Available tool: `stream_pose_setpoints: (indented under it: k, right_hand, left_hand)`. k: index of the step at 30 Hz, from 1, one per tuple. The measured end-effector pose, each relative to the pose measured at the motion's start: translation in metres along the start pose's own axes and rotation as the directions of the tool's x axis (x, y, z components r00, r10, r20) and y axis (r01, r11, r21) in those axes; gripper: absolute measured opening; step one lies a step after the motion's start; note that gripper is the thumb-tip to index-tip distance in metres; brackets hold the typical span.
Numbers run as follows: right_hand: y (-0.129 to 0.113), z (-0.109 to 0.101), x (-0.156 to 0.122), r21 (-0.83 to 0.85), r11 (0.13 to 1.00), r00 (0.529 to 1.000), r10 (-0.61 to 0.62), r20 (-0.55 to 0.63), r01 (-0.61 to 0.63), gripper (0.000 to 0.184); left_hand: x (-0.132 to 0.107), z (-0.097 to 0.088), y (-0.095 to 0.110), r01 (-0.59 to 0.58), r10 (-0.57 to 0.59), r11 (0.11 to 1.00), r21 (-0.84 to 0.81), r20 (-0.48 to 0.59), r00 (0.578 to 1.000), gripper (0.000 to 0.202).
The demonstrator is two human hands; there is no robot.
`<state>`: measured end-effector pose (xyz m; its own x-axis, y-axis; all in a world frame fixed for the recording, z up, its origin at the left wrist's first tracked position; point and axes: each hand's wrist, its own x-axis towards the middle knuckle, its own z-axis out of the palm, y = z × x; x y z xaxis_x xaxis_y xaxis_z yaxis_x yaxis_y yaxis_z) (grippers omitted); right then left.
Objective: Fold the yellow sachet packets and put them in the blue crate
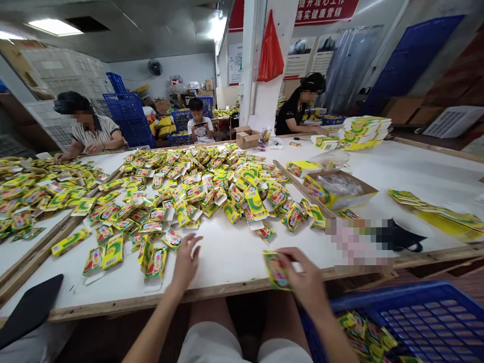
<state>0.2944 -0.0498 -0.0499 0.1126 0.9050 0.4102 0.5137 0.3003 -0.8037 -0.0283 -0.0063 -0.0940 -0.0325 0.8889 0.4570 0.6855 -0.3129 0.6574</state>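
My right hand pinches a small yellow-green box with a red printed front, just above the table's front edge. Held over the white tabletop, my left hand has its fingers apart and nothing in them. Close to its left side lie several similar small boxes, some with white end flaps sticking out. A large heap of these boxes spreads beyond both hands.
A blue basket holding small boxes stands at lower right. On the table are an open carton with clear plastic, flat yellow sheets, and a dark flat object at left. Wooden strips divide the table. Several people sit beyond.
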Motion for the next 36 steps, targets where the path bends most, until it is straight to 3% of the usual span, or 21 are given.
stream_pose_setpoints:
  k: [3, 5, 6, 8, 11, 13, 15, 18, 20, 24, 27, 31, 36]
  right_hand:
    - [0.015, -0.073, -0.002, -0.282, 0.959, 0.993, -0.052, -0.106, 0.02, 0.029]
    - [0.021, -0.093, -0.005, -0.344, 0.939, 0.988, -0.048, -0.15, -0.006, 0.033]
    - [0.022, -0.092, -0.008, -0.328, 0.944, 0.988, -0.025, -0.152, -0.027, 0.033]
    - [0.02, -0.069, -0.013, -0.235, 0.97, 0.995, 0.032, -0.097, -0.055, 0.029]
    - [0.013, -0.004, -0.019, -0.041, 0.997, 0.996, 0.064, 0.063, -0.061, 0.023]
    - [0.011, 0.041, -0.019, 0.06, 0.993, 0.984, 0.089, 0.154, -0.099, 0.02]
    - [0.012, 0.079, -0.014, 0.099, 0.979, 0.965, 0.154, 0.211, -0.177, 0.014]
    - [0.014, 0.121, 0.0, 0.106, 0.962, 0.948, 0.22, 0.231, -0.25, 0.016]
    - [0.014, 0.14, 0.01, 0.116, 0.962, 0.949, 0.216, 0.231, -0.247, 0.024]
    - [0.014, 0.156, 0.02, 0.158, 0.958, 0.943, 0.191, 0.272, -0.24, 0.03]
    - [0.016, 0.152, 0.015, 0.199, 0.947, 0.933, 0.183, 0.31, -0.252, 0.032]
    - [0.018, 0.138, 0.006, 0.275, 0.929, 0.931, 0.151, 0.332, -0.249, 0.032]
    - [0.016, 0.132, 0.003, 0.419, 0.856, 0.912, 0.131, 0.389, -0.302, 0.038]
  left_hand:
    - [0.017, -0.031, -0.044, 0.112, -0.122, 0.927, 0.357, 0.007, 0.992, 0.036]
    - [0.018, -0.034, -0.057, 0.167, -0.207, 0.854, 0.492, 0.028, 0.978, 0.043]
    - [0.015, -0.029, -0.057, 0.165, -0.22, 0.838, 0.52, 0.044, 0.975, 0.046]
    - [0.004, -0.01, -0.046, 0.113, -0.177, 0.863, 0.492, 0.085, 0.981, 0.048]
    - [-0.022, 0.023, -0.017, 0.008, -0.051, 0.96, 0.28, 0.148, 0.988, 0.045]
    - [-0.034, 0.039, 0.001, -0.003, -0.012, 0.997, 0.079, 0.186, 0.983, 0.041]
    - [-0.038, 0.046, 0.013, 0.081, -0.077, 0.996, -0.026, 0.128, 0.989, 0.043]
    - [-0.031, 0.051, 0.018, 0.293, -0.292, 0.955, 0.055, -0.028, 0.956, 0.049]
    - [-0.025, 0.055, 0.017, 0.34, -0.338, 0.935, 0.098, -0.034, 0.941, 0.047]
    - [-0.021, 0.067, 0.013, 0.345, -0.351, 0.927, -0.149, -0.009, 0.936, 0.048]
    - [-0.023, 0.073, 0.013, 0.445, -0.472, 0.812, -0.379, 0.023, 0.881, 0.051]
    - [-0.023, 0.072, 0.015, 0.473, -0.443, 0.641, -0.604, 0.212, 0.871, 0.047]
    - [-0.025, 0.069, 0.02, 0.458, -0.57, 0.517, -0.723, 0.109, 0.814, 0.059]
